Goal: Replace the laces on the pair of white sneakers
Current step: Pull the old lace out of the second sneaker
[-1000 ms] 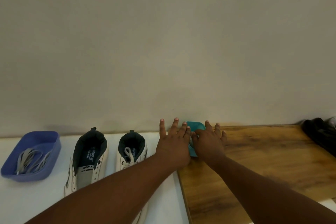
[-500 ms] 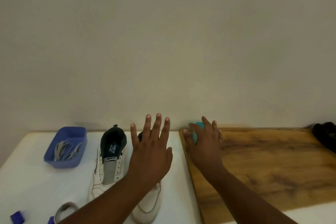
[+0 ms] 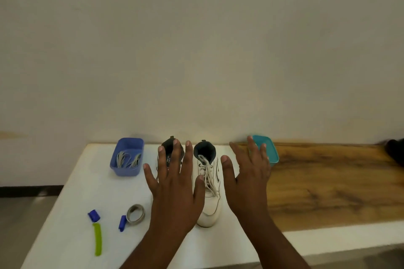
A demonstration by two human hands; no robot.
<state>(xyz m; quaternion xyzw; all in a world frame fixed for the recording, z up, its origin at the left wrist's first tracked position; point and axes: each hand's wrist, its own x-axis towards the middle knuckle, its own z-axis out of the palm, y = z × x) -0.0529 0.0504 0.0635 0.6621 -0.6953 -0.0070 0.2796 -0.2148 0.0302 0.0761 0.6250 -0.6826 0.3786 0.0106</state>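
Two white sneakers stand side by side on the white table (image 3: 72,185), toes toward me. The right sneaker (image 3: 211,201) is laced with white laces. The left sneaker (image 3: 169,153) is mostly hidden under my left hand (image 3: 175,194), which hovers over it with fingers spread and straight. My right hand (image 3: 247,179) is spread flat just right of the laced sneaker, holding nothing. A blue tray (image 3: 127,156) at the back left holds grey laces (image 3: 127,159).
A teal container (image 3: 270,150) sits by the wall on a wooden board (image 3: 328,185) to the right. A coiled grey lace (image 3: 136,214), blue clips (image 3: 94,215) and a green strip (image 3: 98,239) lie at front left. A dark object (image 3: 395,150) is at far right.
Both hands have left the teal container and moved left over the sneakers. The view has tilted down and shifted, bringing the front of the table and small items into sight.
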